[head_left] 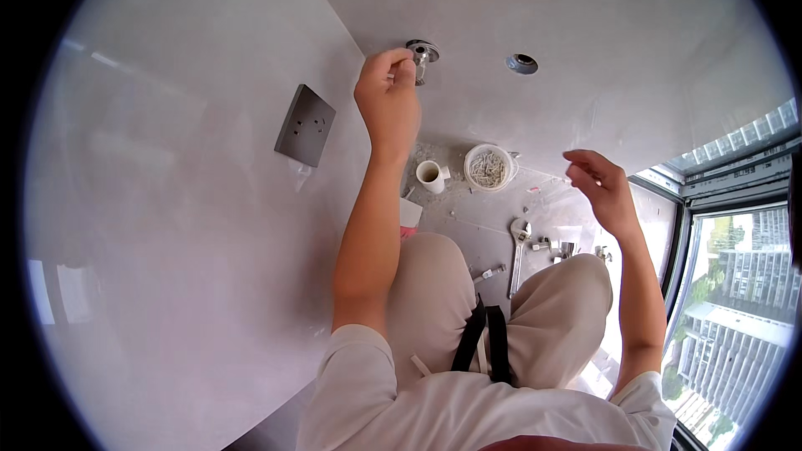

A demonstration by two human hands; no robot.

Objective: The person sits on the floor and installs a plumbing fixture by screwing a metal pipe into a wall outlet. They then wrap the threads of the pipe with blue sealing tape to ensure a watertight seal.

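Note:
A chrome angle valve (421, 72) with a round cover plate sticks out from the wall near the corner. My left hand (388, 104) is closed at its left side, thumb and fingers pinched on the valve; the part inside the grip is hidden. To the right, my right hand (607, 196) hangs in the air with fingers loosely bent and a gap to the thumb, holding nothing. A round pipe opening (522, 63) shows in the same wall, right of the valve.
A dark socket plate (306, 125) is on the left wall. On the floor stand a white bucket (489, 169) of small pale pieces and a white pipe fitting (432, 175). An adjustable wrench (518, 255) lies beside metal fittings (564, 247). A window (735, 284) is at right.

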